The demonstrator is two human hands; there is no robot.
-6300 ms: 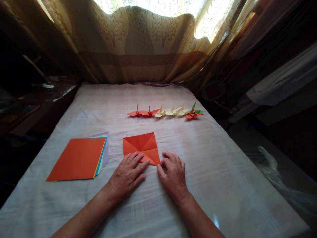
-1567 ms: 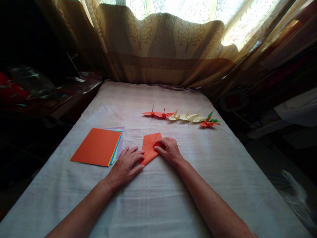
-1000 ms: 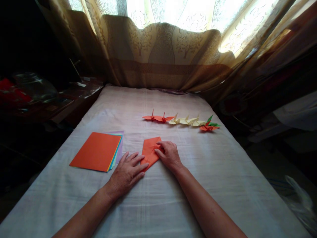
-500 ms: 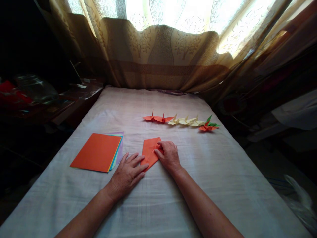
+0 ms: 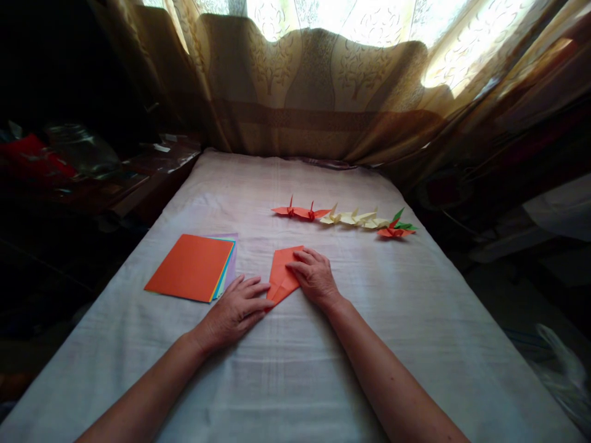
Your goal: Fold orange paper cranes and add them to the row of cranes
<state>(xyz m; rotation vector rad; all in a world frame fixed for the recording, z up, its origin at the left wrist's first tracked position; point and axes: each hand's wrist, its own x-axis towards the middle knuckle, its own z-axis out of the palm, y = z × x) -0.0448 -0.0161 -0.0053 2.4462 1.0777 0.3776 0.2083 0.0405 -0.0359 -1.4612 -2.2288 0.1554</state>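
Flanking folded paper [image 5: 282, 277]: stack [image 5: 189, 267] left, probably cranes [image 5: 346, 216] beyond.

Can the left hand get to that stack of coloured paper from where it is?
Probably yes. The left hand rests flat on the cloth right beside the paper stack, and nothing lies between them.

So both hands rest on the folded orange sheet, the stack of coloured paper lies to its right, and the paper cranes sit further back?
No: the head view shows the stack of coloured paper left of the folded orange sheet. The left hand and right hand do rest on it, with the paper cranes further back.
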